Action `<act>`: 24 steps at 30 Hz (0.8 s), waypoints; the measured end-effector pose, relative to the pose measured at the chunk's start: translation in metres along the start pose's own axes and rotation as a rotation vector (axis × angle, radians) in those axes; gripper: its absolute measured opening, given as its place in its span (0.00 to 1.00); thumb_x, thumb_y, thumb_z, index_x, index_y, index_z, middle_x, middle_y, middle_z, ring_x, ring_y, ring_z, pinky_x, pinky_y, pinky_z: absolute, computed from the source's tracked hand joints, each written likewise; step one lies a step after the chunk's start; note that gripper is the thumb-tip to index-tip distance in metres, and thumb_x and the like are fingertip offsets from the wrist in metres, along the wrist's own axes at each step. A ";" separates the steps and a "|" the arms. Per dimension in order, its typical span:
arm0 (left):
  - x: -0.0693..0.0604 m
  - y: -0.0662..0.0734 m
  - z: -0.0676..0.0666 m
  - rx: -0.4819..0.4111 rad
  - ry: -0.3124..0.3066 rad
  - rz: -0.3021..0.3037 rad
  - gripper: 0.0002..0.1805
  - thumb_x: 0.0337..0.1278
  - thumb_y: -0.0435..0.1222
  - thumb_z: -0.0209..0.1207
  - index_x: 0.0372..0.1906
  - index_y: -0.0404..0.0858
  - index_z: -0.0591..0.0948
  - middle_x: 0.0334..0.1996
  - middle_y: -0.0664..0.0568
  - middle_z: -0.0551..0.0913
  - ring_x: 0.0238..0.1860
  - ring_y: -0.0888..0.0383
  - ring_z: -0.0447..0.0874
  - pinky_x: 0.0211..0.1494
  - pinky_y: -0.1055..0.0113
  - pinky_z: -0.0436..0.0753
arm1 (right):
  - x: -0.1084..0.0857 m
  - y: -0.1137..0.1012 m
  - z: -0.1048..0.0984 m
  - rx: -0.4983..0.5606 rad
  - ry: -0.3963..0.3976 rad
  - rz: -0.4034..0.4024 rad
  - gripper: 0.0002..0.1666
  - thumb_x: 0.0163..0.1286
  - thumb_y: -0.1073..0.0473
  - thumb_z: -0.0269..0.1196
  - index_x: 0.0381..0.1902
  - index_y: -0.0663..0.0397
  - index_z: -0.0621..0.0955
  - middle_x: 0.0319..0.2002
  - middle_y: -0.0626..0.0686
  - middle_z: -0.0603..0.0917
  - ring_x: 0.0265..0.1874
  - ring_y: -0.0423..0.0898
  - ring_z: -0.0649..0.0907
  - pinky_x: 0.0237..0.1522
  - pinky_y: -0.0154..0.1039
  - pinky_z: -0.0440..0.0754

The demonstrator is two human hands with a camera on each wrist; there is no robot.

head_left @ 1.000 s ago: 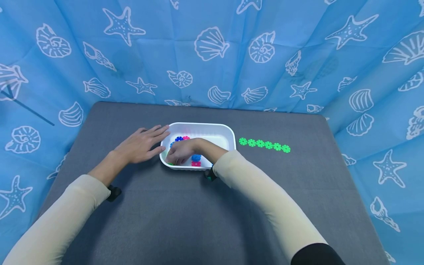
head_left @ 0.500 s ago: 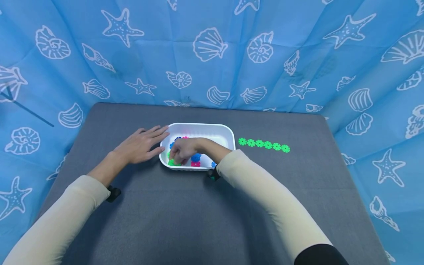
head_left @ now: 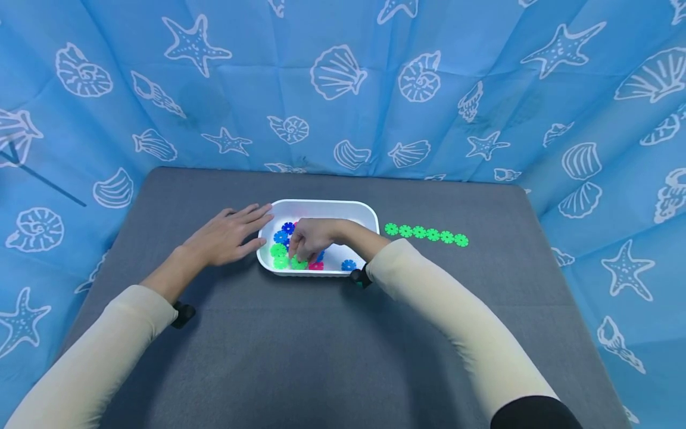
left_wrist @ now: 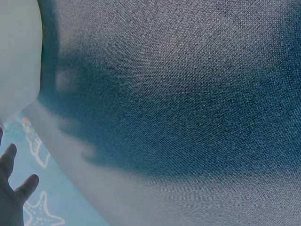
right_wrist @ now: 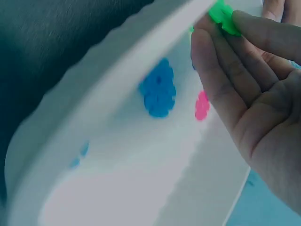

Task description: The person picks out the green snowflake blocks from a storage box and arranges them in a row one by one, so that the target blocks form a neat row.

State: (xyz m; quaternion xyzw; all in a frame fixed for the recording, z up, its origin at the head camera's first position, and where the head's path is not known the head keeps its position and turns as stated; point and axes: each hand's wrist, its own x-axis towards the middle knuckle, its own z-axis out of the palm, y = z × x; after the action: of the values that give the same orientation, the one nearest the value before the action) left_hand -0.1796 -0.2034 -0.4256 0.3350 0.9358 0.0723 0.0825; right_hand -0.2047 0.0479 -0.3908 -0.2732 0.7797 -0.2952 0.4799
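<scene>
A white tray (head_left: pixel 370 217) stands on the grey table, with toothed plastic discs lying in it. My left hand (head_left: pixel 227 235), fingers straight, rests at the tray's left rim; part of it also shows at the left wrist view's edge (left_wrist: pixel 14 188). Inside the tray, my right hand (head_left: pixel 314 233) pinches a green toothed disc (right_wrist: pixel 225 18) between thumb and fingertips. Left of that hand lie loose green discs (head_left: pixel 278 256) and blue discs (head_left: pixel 280 236). A pink disc (head_left: pixel 316 266) sits just under the hand, partly covered. Another blue disc (head_left: pixel 348 265) is near the front rim.
To the right of the tray, several green discs (head_left: pixel 419 232) lie in a slanting row on the grey table (head_left: pixel 300 345). A blue curtain (head_left: pixel 370 119) with white shells and starfish hangs behind the table and at both sides.
My right hand has shifted right and a little back from the tray's left front corner, the green disc in its fingers. Discs at that corner have come into sight. My left hand keeps its place.
</scene>
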 end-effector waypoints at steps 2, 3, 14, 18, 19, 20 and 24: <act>0.000 0.000 0.000 -0.001 -0.004 -0.003 0.37 0.72 0.53 0.52 0.78 0.44 0.59 0.79 0.50 0.54 0.77 0.42 0.53 0.70 0.33 0.58 | -0.008 0.003 -0.004 0.010 0.010 -0.002 0.08 0.71 0.67 0.62 0.44 0.62 0.85 0.33 0.53 0.84 0.34 0.46 0.83 0.45 0.40 0.85; 0.000 0.001 -0.001 -0.002 -0.005 -0.004 0.37 0.72 0.53 0.52 0.78 0.45 0.58 0.79 0.50 0.53 0.77 0.41 0.53 0.70 0.33 0.58 | -0.013 0.005 -0.006 0.018 0.021 -0.002 0.07 0.70 0.67 0.62 0.43 0.61 0.85 0.34 0.53 0.85 0.35 0.46 0.83 0.45 0.40 0.85; 0.000 0.000 -0.001 -0.006 -0.013 -0.006 0.37 0.72 0.53 0.52 0.79 0.44 0.58 0.79 0.50 0.53 0.77 0.41 0.52 0.70 0.33 0.57 | -0.070 0.042 -0.029 0.127 0.188 0.020 0.08 0.72 0.66 0.60 0.46 0.62 0.82 0.37 0.56 0.87 0.37 0.49 0.87 0.50 0.50 0.84; 0.000 0.000 0.000 0.005 -0.011 -0.009 0.37 0.72 0.54 0.51 0.79 0.44 0.58 0.79 0.50 0.53 0.77 0.42 0.52 0.70 0.33 0.57 | -0.094 0.062 -0.039 0.176 0.238 0.030 0.08 0.72 0.65 0.60 0.46 0.64 0.81 0.36 0.58 0.88 0.39 0.54 0.87 0.50 0.52 0.83; 0.000 0.000 0.000 0.006 -0.011 -0.011 0.37 0.72 0.54 0.51 0.79 0.44 0.58 0.79 0.50 0.53 0.77 0.42 0.52 0.70 0.33 0.57 | -0.101 0.066 -0.041 0.180 0.248 0.030 0.09 0.72 0.65 0.60 0.46 0.65 0.81 0.36 0.58 0.88 0.40 0.54 0.87 0.50 0.52 0.84; 0.000 0.000 0.000 0.008 -0.011 -0.011 0.37 0.72 0.54 0.51 0.79 0.44 0.58 0.79 0.50 0.53 0.77 0.42 0.52 0.70 0.33 0.57 | -0.108 0.071 -0.044 0.187 0.261 0.034 0.09 0.72 0.65 0.60 0.47 0.66 0.80 0.36 0.58 0.88 0.40 0.55 0.87 0.50 0.52 0.84; 0.000 0.002 -0.002 0.005 -0.013 -0.015 0.37 0.72 0.54 0.51 0.78 0.44 0.58 0.79 0.50 0.53 0.77 0.41 0.52 0.70 0.33 0.57 | -0.137 0.093 -0.053 0.199 0.322 0.045 0.11 0.73 0.65 0.60 0.48 0.68 0.80 0.37 0.60 0.88 0.42 0.58 0.87 0.46 0.48 0.85</act>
State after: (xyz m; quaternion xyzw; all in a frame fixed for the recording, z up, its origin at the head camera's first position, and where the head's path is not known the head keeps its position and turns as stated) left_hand -0.1786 -0.2026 -0.4237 0.3286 0.9379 0.0671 0.0885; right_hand -0.2126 0.2185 -0.3586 -0.1561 0.8193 -0.4001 0.3799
